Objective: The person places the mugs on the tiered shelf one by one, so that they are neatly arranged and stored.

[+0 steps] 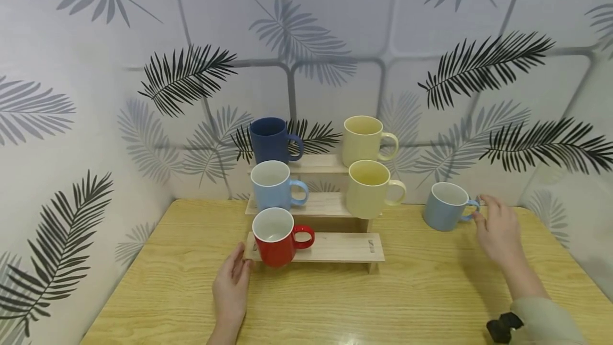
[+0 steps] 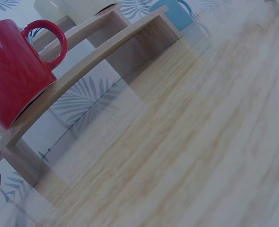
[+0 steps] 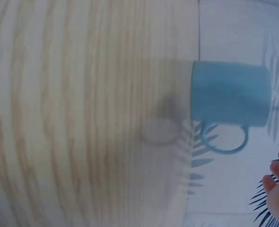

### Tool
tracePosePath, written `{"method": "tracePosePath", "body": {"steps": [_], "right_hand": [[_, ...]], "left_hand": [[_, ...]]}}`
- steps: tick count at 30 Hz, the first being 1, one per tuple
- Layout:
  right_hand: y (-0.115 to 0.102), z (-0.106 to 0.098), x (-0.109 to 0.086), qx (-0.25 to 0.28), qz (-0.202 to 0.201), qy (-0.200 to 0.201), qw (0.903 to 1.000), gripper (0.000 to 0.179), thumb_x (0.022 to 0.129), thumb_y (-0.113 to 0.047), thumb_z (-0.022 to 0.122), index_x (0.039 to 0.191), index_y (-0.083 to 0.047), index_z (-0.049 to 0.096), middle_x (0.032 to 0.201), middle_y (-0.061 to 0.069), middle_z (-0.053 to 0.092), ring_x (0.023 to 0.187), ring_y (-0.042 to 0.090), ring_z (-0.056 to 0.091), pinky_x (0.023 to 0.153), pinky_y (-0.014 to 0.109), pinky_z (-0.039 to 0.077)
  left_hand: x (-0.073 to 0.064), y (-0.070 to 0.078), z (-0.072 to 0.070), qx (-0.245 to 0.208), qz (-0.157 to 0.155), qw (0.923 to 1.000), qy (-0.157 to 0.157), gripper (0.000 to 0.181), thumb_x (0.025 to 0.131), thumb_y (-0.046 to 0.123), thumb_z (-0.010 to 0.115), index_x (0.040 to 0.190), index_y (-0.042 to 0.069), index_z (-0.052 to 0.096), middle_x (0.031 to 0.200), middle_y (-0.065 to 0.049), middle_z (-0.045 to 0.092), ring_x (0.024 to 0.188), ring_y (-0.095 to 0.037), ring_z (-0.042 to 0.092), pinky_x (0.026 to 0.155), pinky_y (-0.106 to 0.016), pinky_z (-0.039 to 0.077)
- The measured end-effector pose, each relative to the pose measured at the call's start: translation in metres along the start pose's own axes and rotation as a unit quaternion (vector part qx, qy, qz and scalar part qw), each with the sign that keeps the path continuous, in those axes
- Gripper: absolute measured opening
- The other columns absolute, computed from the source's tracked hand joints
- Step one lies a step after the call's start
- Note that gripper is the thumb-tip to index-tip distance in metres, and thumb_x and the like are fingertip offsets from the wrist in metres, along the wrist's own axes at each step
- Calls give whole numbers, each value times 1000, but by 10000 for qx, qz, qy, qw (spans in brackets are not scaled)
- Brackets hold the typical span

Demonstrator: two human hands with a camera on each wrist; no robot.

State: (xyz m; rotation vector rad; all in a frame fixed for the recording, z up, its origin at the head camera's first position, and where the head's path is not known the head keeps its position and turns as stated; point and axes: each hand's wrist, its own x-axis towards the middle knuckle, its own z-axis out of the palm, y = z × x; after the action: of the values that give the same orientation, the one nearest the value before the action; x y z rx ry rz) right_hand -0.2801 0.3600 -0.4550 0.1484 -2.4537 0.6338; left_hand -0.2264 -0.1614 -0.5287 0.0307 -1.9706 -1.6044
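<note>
Beside the left end of a three-tier wooden mug stand (image 1: 330, 246) is my left hand (image 1: 232, 286), its fingers at the edge of the lowest step. On that step sits a red mug (image 1: 275, 244), seen also at the upper left of the left wrist view. To the right of the stand, a light blue mug (image 1: 442, 212) stands upright on the table. My right hand (image 1: 500, 228) is close by its handle. The right wrist view shows nothing through the handle loop of that mug (image 3: 229, 94), and the fingertips (image 3: 277, 169) apart from it.
The middle step bears another light blue mug (image 1: 271, 188) and a pale yellow mug (image 1: 367, 196). On the top step are a dark blue mug (image 1: 269, 145) and a second pale yellow mug (image 1: 361, 145). A leaf-patterned wall covering (image 1: 330, 9) rises behind the wooden table (image 1: 335, 307).
</note>
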Motion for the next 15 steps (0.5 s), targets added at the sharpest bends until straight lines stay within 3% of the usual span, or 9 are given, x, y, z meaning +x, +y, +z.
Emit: {"method": "tracePosePath", "body": {"steps": [5, 10, 12, 15], "right_hand": [[19, 7, -3, 530, 108, -301, 9981, 38, 104, -6, 33, 127, 23, 38, 121, 44, 41, 110, 61, 36, 94, 71, 27], [25, 16, -8, 1069, 204, -776, 9910, 36, 104, -7, 36, 125, 23, 40, 116, 41, 44, 107, 55, 42, 87, 67, 36], [23, 19, -7, 1163, 310, -669, 9905, 36, 103, -7, 42, 123, 22, 41, 114, 39, 46, 104, 52, 45, 84, 61, 41], [20, 23, -1, 1089, 786, -89, 9909, 38, 98, -7, 53, 123, 20, 40, 108, 33, 47, 97, 44, 48, 78, 46, 44]], "left_hand": [[1, 3, -1, -125, -73, 9998, 138, 38, 84, -14, 64, 122, -10, 59, 117, -23, 63, 104, -35, 62, 84, -14, 50], [1, 3, -1, -224, -197, 9994, 169, 38, 84, -14, 64, 122, -11, 58, 116, -24, 63, 102, -34, 63, 83, -14, 51], [2, 4, -1, -232, -255, 9992, 181, 37, 84, -13, 65, 121, -11, 59, 115, -24, 63, 102, -33, 63, 83, -14, 51], [2, 10, -1, -225, -342, 9990, 196, 36, 84, -13, 65, 120, -11, 59, 115, -24, 64, 102, -35, 63, 82, -14, 51]]}}
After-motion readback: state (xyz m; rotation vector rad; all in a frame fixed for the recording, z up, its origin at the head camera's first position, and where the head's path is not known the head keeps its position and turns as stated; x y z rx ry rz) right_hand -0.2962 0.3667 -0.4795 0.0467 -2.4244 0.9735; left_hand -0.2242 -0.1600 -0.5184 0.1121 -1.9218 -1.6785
